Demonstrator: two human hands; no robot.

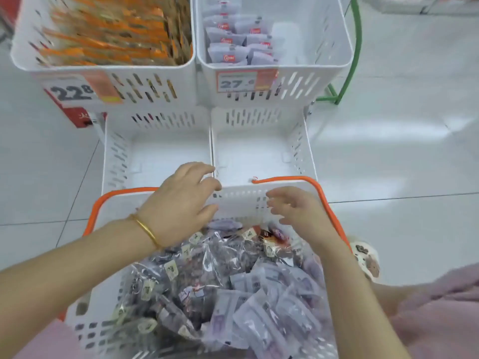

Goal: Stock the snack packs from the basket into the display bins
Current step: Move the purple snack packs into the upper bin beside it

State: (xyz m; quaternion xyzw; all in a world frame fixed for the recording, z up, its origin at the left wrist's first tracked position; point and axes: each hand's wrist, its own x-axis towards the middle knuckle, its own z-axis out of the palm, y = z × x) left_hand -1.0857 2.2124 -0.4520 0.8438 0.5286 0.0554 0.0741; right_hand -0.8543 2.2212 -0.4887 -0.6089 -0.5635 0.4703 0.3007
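Snack packs [220, 281], clear pouches of dark pieces on the left and pale purple sachets on the right, lie heaped in the white slotted plastic basket with orange handles [85, 330], filling it nearly to the rim.

Stocking looks barely begun. The two lower white slotted display bins, left [155, 156] and right [254, 156], just past the basket's far edge, show bare bottoms. Above them, the upper left bin [103, 71] is packed with orange packs [111, 35], and the upper right bin [324, 71] is part full of pale sachets with red logos [233, 42]. So the whole basket load appears left to place.

The left hand [178, 203], with a gold bangle [146, 229] at the wrist, hovers over the basket's far edge with its fingers loosely bent, grasping nothing. The right hand [293, 208] hangs beside it, likewise relaxed and empty.

Glossy white floor tiles [401, 151] carry the rack, whose green metal frame [355, 47] stands at the right. Price labels [72, 92] hang on the upper bins' fronts.
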